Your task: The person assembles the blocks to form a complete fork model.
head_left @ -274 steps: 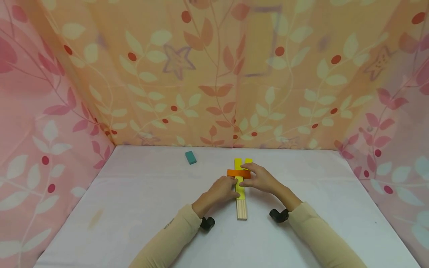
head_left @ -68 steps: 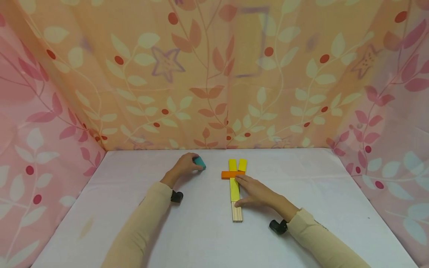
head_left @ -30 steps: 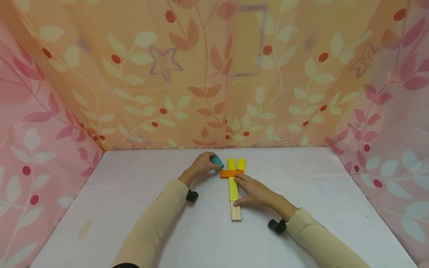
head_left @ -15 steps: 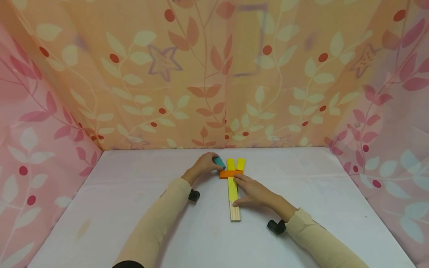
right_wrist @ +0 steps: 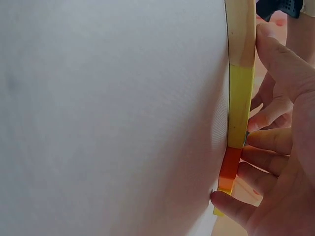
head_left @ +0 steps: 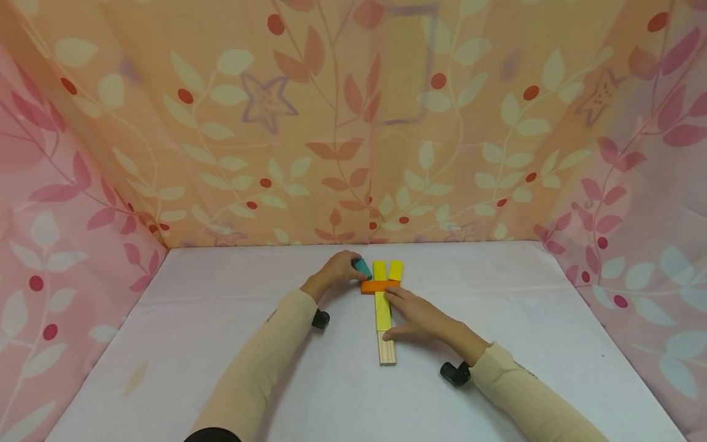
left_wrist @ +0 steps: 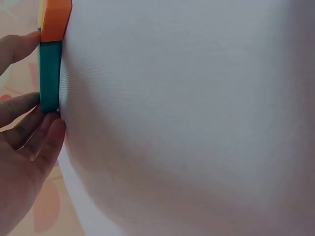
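My left hand (head_left: 336,270) pinches a teal block (head_left: 362,267) between thumb and fingers. The teal block lies against the left part of an orange block (head_left: 370,287), which runs crosswise; the left wrist view shows the two touching end to side. Behind the orange block stand two short yellow blocks, a left one (head_left: 379,270) and a right one (head_left: 396,270). In front of it come a longer yellow block (head_left: 383,313) and a plain wooden block (head_left: 387,354), in line. My right hand (head_left: 422,314) rests along the row, fingertips at the orange block, thumb at the wooden one.
A white cloth (head_left: 193,344) covers the table, with patterned curtains (head_left: 353,123) at the back and sides. A black wrist camera sits on each forearm, one at the left (head_left: 320,319) and one at the right (head_left: 455,373).
Earlier both hands were at the row and the teal block lay alone at the back left. My left hand has taken it and slid it right to the orange block. My right hand has stayed.
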Available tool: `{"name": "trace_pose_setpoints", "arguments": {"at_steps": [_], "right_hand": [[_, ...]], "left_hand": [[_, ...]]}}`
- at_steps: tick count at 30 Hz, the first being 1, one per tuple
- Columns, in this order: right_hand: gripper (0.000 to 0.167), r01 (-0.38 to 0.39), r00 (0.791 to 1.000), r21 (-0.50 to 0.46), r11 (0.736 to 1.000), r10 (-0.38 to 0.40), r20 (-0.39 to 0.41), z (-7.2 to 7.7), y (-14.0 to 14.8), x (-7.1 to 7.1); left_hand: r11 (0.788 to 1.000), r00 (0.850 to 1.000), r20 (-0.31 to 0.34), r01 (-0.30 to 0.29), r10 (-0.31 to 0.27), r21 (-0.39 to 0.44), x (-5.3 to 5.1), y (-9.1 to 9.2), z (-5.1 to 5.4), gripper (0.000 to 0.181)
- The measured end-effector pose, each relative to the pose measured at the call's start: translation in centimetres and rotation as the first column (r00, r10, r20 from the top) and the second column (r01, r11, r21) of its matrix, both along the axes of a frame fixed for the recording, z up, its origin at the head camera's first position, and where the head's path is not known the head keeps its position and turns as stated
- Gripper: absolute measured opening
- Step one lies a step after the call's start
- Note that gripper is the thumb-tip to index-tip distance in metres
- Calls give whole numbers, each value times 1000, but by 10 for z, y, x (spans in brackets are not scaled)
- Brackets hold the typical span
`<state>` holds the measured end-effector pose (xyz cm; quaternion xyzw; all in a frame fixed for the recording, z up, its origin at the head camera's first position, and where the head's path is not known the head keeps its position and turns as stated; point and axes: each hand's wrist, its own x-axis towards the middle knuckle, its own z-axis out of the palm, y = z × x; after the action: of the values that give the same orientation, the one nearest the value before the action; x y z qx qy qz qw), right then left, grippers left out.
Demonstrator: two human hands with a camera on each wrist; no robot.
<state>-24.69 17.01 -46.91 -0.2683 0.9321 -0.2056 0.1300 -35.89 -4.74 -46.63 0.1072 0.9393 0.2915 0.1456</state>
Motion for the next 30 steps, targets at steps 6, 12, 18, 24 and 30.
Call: {"name": "trace_pose_setpoints", "arguments": {"at_steps": [6, 12, 18, 24, 30], "right_hand": [[98, 3, 1000, 35, 999, -2, -17, 0, -1, -1], [98, 2, 1000, 8, 1000, -2, -9, 0, 0, -1], [97, 11, 1000, 3, 1000, -11, -2, -1, 0, -1], [96, 16, 1000, 9, 1000, -16, 0, 0, 0, -1], [95, 21, 1000, 3, 1000, -21, 6, 2, -1, 2]], "left_hand": [[1000, 1000, -2, 7, -7, -6, -1, 1, 1, 64], [1000, 1000, 17, -2, 2, 11, 0, 2, 1, 62], [1000, 1000, 7, 9, -9, 20, 1, 2, 0, 62], [1000, 1000, -4, 13, -13, 18, 1, 0, -1, 61], [1000, 1000, 8, 12, -13, 23, 2, 0, 0, 61]]}}
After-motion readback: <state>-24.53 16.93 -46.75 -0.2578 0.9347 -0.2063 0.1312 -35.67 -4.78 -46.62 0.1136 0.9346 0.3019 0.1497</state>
